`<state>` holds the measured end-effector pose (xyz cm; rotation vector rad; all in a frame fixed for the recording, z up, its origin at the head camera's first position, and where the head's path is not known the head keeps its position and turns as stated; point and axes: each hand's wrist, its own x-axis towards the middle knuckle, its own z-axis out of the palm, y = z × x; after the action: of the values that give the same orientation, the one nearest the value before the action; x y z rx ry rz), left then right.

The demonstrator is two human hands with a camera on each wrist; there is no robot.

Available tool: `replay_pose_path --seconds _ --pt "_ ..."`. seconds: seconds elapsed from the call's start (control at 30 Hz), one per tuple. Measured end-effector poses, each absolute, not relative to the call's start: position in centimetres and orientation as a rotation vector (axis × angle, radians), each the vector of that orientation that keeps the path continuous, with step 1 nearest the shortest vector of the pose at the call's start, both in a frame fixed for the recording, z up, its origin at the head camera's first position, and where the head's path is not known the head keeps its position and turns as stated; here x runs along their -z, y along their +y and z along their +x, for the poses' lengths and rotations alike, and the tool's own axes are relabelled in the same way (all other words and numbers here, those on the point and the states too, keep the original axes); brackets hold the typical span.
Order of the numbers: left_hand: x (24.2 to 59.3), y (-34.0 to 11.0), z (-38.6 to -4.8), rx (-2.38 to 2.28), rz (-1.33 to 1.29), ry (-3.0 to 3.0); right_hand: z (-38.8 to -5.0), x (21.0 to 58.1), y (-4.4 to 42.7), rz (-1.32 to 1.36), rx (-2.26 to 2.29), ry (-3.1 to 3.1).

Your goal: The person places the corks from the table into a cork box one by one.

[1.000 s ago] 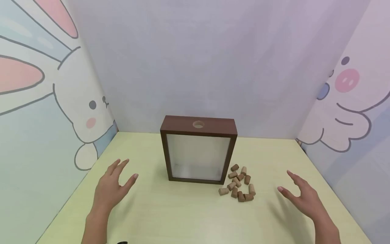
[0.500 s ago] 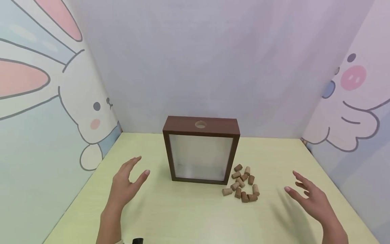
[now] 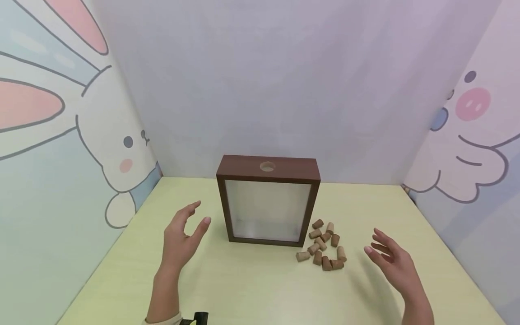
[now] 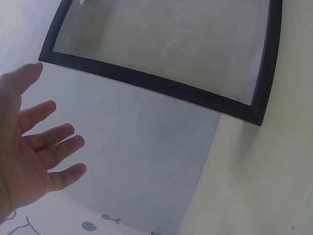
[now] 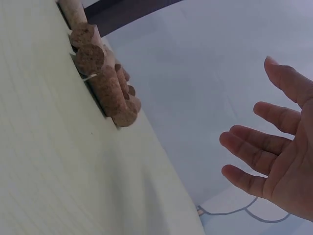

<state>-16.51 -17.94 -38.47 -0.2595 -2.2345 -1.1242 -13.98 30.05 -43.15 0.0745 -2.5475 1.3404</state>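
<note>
Shifted inward since half a second earlier, toward the brown box (image 3: pixel 268 207) upright on the table (image 3: pixel 260 289) and the corks (image 3: pixel 320 243) at its four o'clock, and held left hand (image 3: pixel 180 239) spread at eight o'clock, right hand (image 3: pixel 396 264) likewise past the corks.

The box (image 3: pixel 266 178) sits on the table (image 3: pixel 256 293), pretty much centre, hole (image 3: pixel 267 167) in its top, back wall (image 3: pixel 264 81) behind it. Corks (image 3: pixel 321 243) are kinda scattered just off its front right corner, some touching. Left hand (image 3: pixel 180 243) hovers left of the box, right hand (image 3: pixel 394 267) out right of the corks, both over the table.
</note>
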Motion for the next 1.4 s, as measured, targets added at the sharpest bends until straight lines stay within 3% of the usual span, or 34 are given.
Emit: replay_pose_path --seconds 0.4,0.9,1.4 --pt "37.7 -15.5 -18.8 1.124 -0.391 -2.078 -15.0 44.2 27.1 0.193 -1.421 -2.518" --pt "35.8 -13.3 -20.7 1.327 -0.295 -1.996 -15.9 45.4 22.5 0.283 -1.690 -2.441" --pt "34.6 -12.0 -22.9 1.480 -0.300 -1.976 -17.1 47.8 19.8 0.303 -1.495 -2.536"
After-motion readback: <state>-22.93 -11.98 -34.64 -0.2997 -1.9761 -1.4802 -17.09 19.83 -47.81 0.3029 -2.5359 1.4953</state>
